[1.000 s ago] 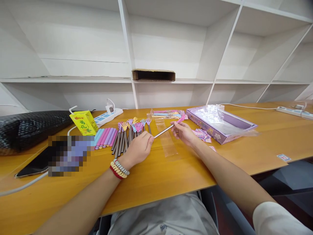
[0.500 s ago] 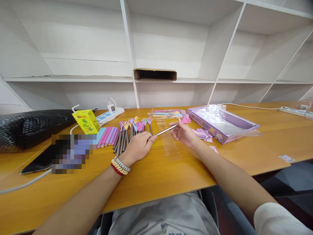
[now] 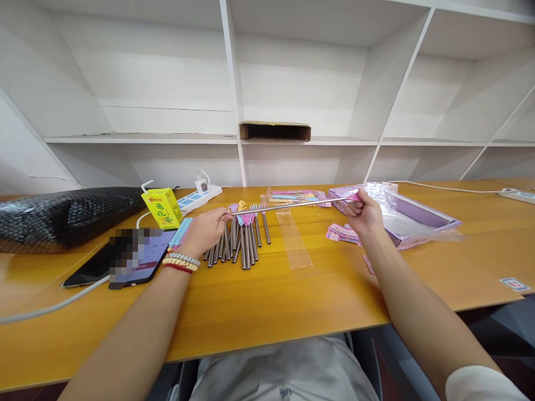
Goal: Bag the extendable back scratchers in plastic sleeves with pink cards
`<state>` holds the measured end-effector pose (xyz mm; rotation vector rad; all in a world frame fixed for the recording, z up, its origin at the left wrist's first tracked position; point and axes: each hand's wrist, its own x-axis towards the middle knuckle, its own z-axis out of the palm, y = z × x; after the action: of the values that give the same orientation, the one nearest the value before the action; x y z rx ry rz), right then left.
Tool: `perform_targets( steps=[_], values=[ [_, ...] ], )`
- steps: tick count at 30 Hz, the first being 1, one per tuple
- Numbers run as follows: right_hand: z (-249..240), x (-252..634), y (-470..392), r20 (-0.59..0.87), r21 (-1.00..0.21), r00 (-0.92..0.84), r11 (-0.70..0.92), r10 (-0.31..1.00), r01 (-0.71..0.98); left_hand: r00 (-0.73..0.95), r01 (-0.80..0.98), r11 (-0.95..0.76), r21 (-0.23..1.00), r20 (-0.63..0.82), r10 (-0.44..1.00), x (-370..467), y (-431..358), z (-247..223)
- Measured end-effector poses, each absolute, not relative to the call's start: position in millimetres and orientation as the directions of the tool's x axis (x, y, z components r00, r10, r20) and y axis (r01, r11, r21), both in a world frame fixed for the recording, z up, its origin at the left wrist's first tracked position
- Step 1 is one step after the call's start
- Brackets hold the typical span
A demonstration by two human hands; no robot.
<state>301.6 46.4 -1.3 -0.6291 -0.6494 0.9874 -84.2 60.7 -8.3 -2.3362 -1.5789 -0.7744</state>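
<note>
A thin silver telescopic rod [image 3: 288, 206] is stretched between my hands above the table. My left hand [image 3: 207, 229] is closed round its left end, beside several metal-handled back scratchers [image 3: 246, 239] with coloured claw heads. My right hand [image 3: 364, 214] is closed on the other end, where a bit of pink head shows between the fingers. Below the rod a clear plastic sleeve [image 3: 295, 242] lies flat. Pink printed cards [image 3: 343, 234] lie by my right hand. Coloured tubes [image 3: 180, 233] are partly hidden behind my left hand.
A purple box [image 3: 426, 214] with plastic film sits at the right, and wrapped scratchers [image 3: 292, 196] lie at the back. On the left are a yellow drink carton [image 3: 162, 208], phones [image 3: 142, 259], a power strip [image 3: 200, 196] and a black bubble-wrapped parcel [image 3: 71, 217].
My hands have moved apart, left hand leftward and right hand rightward and up. The rod between them is now much longer. The view has shifted slightly left.
</note>
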Motion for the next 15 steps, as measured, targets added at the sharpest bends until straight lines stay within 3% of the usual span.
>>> perform_targets(
  steps=[9,15],
  values=[
    [26,358,26,0.3,-0.452,0.527,0.605,0.795,-0.656,0.129,0.933,-0.287,0.216,0.543,0.83,-138,76,2],
    [26,375,23,0.311,-0.402,0.601,0.675,0.736,-0.618,0.107,0.901,-0.319,0.293,0.565,0.818,-139,74,4]
  ],
)
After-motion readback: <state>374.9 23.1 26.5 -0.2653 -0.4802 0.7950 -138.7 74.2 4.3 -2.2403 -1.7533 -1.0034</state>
